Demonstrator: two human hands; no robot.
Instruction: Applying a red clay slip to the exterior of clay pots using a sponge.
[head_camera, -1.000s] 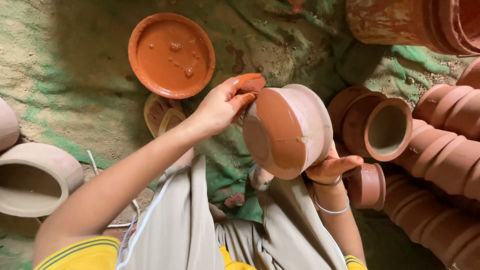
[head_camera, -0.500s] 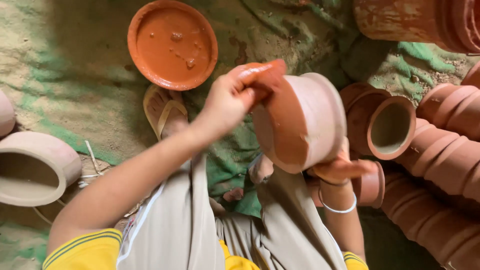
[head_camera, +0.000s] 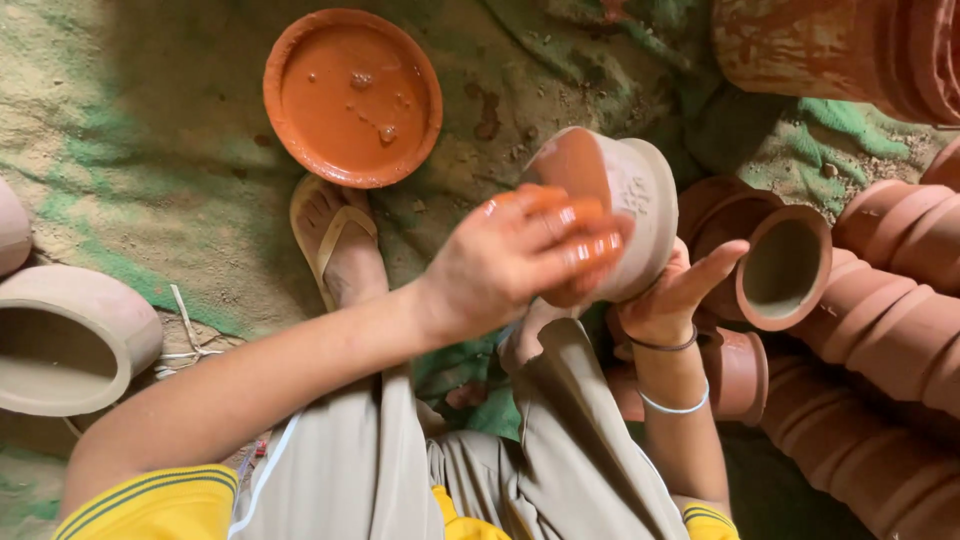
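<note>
A clay pot (head_camera: 630, 195), grey on its outer side and coated orange on its base, rests tilted against my right hand (head_camera: 675, 295), whose palm and fingers support it from below and the right. My left hand (head_camera: 520, 260) presses across the pot's orange side, fingers wet with orange slip and closed over a small slip-soaked pad that is mostly hidden. A round orange dish of slip (head_camera: 352, 95) lies on the ground beyond my sandalled foot (head_camera: 338, 245).
Rows of coated terracotta pots (head_camera: 880, 300) fill the right side, one open-mouthed pot (head_camera: 785, 268) close to my right hand. An uncoated grey pot (head_camera: 65, 340) lies at the left. A large terracotta vessel (head_camera: 850, 50) stands at top right. Sandy green cloth covers the ground.
My left hand has swept from the pot's upper left edge down across its face. The pot has shifted up and to the right, turning in my right hand.
</note>
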